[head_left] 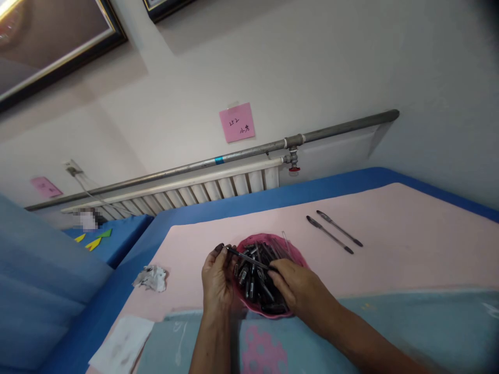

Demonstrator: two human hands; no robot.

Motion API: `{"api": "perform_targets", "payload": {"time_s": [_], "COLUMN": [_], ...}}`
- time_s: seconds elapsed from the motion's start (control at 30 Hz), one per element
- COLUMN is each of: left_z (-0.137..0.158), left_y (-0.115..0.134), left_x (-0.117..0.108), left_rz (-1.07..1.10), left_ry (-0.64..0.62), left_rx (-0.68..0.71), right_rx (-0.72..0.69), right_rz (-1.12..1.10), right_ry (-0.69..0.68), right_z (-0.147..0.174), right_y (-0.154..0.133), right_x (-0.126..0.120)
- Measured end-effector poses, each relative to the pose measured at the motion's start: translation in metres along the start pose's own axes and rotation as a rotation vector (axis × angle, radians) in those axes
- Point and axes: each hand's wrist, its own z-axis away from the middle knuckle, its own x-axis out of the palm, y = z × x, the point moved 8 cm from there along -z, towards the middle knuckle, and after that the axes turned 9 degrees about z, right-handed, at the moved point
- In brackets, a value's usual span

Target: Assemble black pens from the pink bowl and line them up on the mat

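Over a pink basket, both hands hold a slim pen with a clear barrel, slanted between them. My left hand is closed in a pinch at the pen's upper left end, and its fingertips look dark-stained. The other end sits in the closed fingers of my right hand, above the basket's right side. Inside the basket lie many black caps and clear tubes, heaped together; the smaller pieces are hard to tell apart.
Two capped pens lie side by side on the pink table cover. At left are crumpled paper and a stained white sheet. A radiator and a pipe run along the wall behind.
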Motion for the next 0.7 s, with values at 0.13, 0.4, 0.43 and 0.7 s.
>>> {"api": "perform_targets", "payload": {"time_s": [0.13, 0.4, 0.43, 0.7], "left_z": [-0.001, 0.002, 0.002, 0.006], "left_y": [-0.001, -0.001, -0.001, 0.001], "left_x": [0.000, 0.001, 0.001, 0.005], "left_rz": [-0.005, -0.024, -0.028, -0.043], "left_ry": [-0.012, 0.000, 0.002, -0.019], "left_rx": [-0.002, -0.002, -0.003, -0.004], "right_rx": [-0.030, -0.022, -0.018, 0.111], "right_rz": [0.040, 0.020, 0.034, -0.064], "right_ry": [0.043, -0.002, -0.013, -0.126], "right_z": [0.000, 0.000, 0.000, 0.000], "right_y": [-0.003, -0.001, -0.001, 0.006], "right_x": [-0.003, 0.000, 0.001, 0.007]}}
